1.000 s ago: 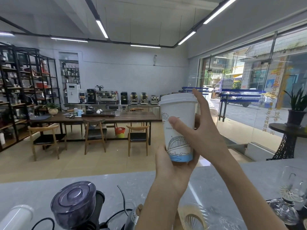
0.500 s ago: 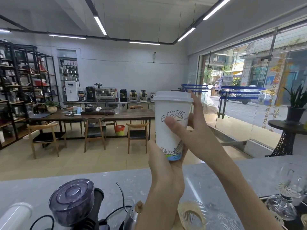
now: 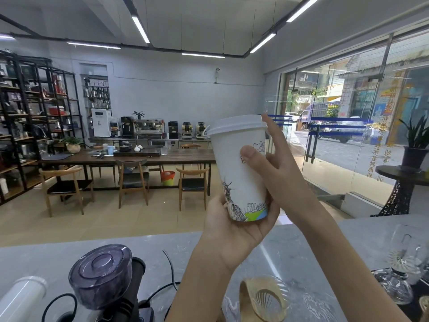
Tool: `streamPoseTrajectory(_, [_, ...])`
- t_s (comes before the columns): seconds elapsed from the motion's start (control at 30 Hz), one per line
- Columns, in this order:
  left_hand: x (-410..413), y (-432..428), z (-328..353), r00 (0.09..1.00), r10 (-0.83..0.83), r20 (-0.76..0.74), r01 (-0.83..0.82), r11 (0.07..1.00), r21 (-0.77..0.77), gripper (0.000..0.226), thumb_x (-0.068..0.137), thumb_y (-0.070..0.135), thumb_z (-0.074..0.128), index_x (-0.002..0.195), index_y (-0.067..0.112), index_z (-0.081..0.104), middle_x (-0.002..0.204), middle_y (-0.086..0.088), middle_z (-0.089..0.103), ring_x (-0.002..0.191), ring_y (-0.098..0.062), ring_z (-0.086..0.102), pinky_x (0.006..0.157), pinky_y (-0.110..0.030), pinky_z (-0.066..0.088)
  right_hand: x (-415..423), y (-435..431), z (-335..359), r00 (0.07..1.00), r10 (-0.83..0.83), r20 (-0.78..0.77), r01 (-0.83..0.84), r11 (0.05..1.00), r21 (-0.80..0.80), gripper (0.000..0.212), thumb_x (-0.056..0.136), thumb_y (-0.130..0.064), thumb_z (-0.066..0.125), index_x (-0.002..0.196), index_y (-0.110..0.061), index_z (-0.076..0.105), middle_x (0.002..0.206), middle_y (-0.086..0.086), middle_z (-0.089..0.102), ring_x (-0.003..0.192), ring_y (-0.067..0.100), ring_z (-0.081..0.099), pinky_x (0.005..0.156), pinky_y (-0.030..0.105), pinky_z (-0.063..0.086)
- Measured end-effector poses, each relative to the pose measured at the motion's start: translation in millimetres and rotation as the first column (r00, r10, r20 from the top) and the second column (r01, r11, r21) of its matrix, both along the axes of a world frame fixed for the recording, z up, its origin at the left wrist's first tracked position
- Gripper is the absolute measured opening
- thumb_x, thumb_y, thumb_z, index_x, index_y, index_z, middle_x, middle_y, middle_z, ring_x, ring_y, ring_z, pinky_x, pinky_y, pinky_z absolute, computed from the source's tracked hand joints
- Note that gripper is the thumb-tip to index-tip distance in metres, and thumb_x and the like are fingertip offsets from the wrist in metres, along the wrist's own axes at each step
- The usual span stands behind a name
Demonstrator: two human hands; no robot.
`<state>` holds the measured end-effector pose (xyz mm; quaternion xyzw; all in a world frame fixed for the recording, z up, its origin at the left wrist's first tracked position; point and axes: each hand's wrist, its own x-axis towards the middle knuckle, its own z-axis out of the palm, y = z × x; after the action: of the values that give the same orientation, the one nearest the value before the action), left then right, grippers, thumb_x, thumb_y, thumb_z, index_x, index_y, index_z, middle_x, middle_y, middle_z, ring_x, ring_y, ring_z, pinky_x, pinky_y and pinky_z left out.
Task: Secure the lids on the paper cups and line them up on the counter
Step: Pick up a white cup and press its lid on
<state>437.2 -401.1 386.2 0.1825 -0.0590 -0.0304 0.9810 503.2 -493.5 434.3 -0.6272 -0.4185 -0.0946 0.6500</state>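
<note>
Cup check, mid-air. My left hand [image 3: 234, 228] cradles the base of a tall white paper cup printed with a line-drawn skyline and a green-and-blue band at the foot [image 3: 241, 173], palm and fingers wrapped under and around its bottom. My right hand [image 3: 278, 173] grips the cup's side: thumb pressed on the near wall just under the cloud drawing, index finger reaching up past the rim of the white plastic lid [image 3: 236, 125], the remaining fingers hidden behind the cup. The cup is tilted slightly, top leaning left, held well above the grey marble tabletop [image 3: 290, 252], over its far edge.

Lid appears seated all round the visible rim; the far side is hidden, so I cannot confirm the seal there. Judged step: pressing and inspecting the lid on this cup, placement not yet done.

Next move, as I read it: run the right fingertips round the hidden rim to finish the seal, bring the cup upright, then lower it onto a bare stretch of tabletop. No other lidded cup is in view, so the line's position is undetermined.

Hazards near the front edge: a grinder with a smoky purple lid [image 3: 101, 275], a glass dripper with a wooden collar [image 3: 264, 298], and clear glassware [image 3: 404, 270] at the right edge. Keep the set-down clear of these.
</note>
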Motion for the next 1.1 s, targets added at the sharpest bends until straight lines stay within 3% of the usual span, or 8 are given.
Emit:
streamPoseTrajectory(0.17, [5, -2, -2, 0.991, 0.134, 0.028, -0.134, 0.991, 0.028, 0.045, 0.096, 0.036, 0.050, 0.084, 0.004, 0.079, 0.083, -0.017, 0.073, 0.064, -0.026, 0.066, 0.049, -0.026, 0.055, 3, -1, 3, 0.998, 0.065, -0.010, -0.066, 0.991, -0.120, 0.089, 0.083, -0.060, 0.058, 0.157, -0.040, 0.012, 0.109, -0.038, 0.067, 0.096, -0.008, 0.069, 0.069, 0.010, 0.054])
streamPoseTrajectory(0.3, [7, -4, -7, 0.939, 0.343, 0.039, -0.345, 0.927, 0.150, 0.046, 0.101, 0.040, 0.043, 0.095, 0.012, 0.079, 0.094, -0.014, 0.076, 0.073, -0.023, 0.070, 0.058, -0.030, 0.058, -9, -4, 3, 1.000, -0.018, 0.025, 0.023, 0.977, -0.211, 0.110, 0.068, -0.082, 0.062, 0.154, -0.048, 0.002, 0.134, -0.021, 0.061, 0.109, 0.003, 0.068, 0.091, 0.036, 0.058])
streamPoseTrajectory(0.43, [10, -10, -7, 0.871, 0.492, 0.016, -0.478, 0.838, 0.262, 0.045, 0.104, 0.040, 0.033, 0.114, 0.016, 0.071, 0.111, -0.012, 0.077, 0.098, -0.025, 0.074, 0.068, -0.034, 0.062, -24, -2, 3, 0.943, -0.298, 0.151, 0.327, 0.913, -0.242, 0.123, 0.052, -0.092, 0.060, 0.146, -0.059, -0.013, 0.154, -0.012, 0.040, 0.130, 0.011, 0.051, 0.104, 0.040, 0.045])
streamPoseTrajectory(0.63, [11, -6, -4, 0.897, 0.438, 0.057, -0.440, 0.875, 0.203, 0.042, 0.101, 0.032, 0.038, 0.097, 0.014, 0.075, 0.094, -0.011, 0.078, 0.079, -0.022, 0.075, 0.066, -0.036, 0.062, -18, -5, 9, 0.982, -0.179, 0.060, 0.183, 0.980, -0.075, 0.113, 0.056, -0.075, 0.076, 0.144, -0.066, 0.005, 0.125, -0.007, 0.068, 0.100, 0.004, 0.071, 0.087, 0.035, 0.058])
streamPoseTrajectory(0.83, [6, 3, 3, 0.999, 0.004, 0.038, -0.009, 0.993, 0.114, 0.048, 0.099, 0.041, 0.043, 0.100, 0.004, 0.075, 0.095, -0.014, 0.073, 0.080, -0.025, 0.068, 0.062, -0.032, 0.061, -6, -4, 4, 0.998, 0.057, 0.002, -0.057, 0.998, 0.041, 0.093, 0.081, -0.045, 0.072, 0.153, -0.047, 0.013, 0.101, -0.008, 0.079, 0.092, 0.018, 0.077, 0.074, 0.029, 0.062])
streamPoseTrajectory(0.97, [7, 1, 1, 0.985, 0.166, 0.049, -0.171, 0.977, 0.127, 0.048, 0.098, 0.042, 0.047, 0.088, 0.008, 0.079, 0.084, -0.012, 0.074, 0.069, -0.023, 0.066, 0.052, -0.027, 0.056, -4, -5, 0, 0.995, 0.089, -0.045, -0.089, 0.996, 0.017, 0.077, 0.090, -0.042, 0.062, 0.155, -0.033, 0.021, 0.112, -0.011, 0.075, 0.101, 0.012, 0.074, 0.082, 0.032, 0.061])
streamPoseTrajectory(1.03, [8, -2, -3, 0.948, 0.316, 0.050, -0.319, 0.928, 0.191, 0.046, 0.100, 0.043, 0.045, 0.092, 0.012, 0.079, 0.086, -0.011, 0.077, 0.072, -0.023, 0.070, 0.058, -0.030, 0.060, -13, -5, -3, 0.999, 0.025, 0.020, -0.023, 0.995, -0.094, 0.086, 0.086, -0.058, 0.064, 0.154, -0.042, 0.014, 0.112, -0.024, 0.072, 0.100, -0.002, 0.071, 0.076, 0.022, 0.060])
streamPoseTrajectory(1.1, [8, -4, -5, 0.889, 0.454, 0.058, -0.451, 0.845, 0.288, 0.044, 0.102, 0.043, 0.039, 0.106, 0.018, 0.074, 0.103, -0.009, 0.079, 0.090, -0.025, 0.075, 0.070, -0.035, 0.062, -27, -5, -6, 0.985, -0.138, 0.105, 0.154, 0.975, -0.159, 0.103, 0.064, -0.083, 0.064, 0.148, -0.056, 0.009, 0.106, -0.042, 0.064, 0.094, -0.021, 0.063, 0.068, 0.013, 0.052])
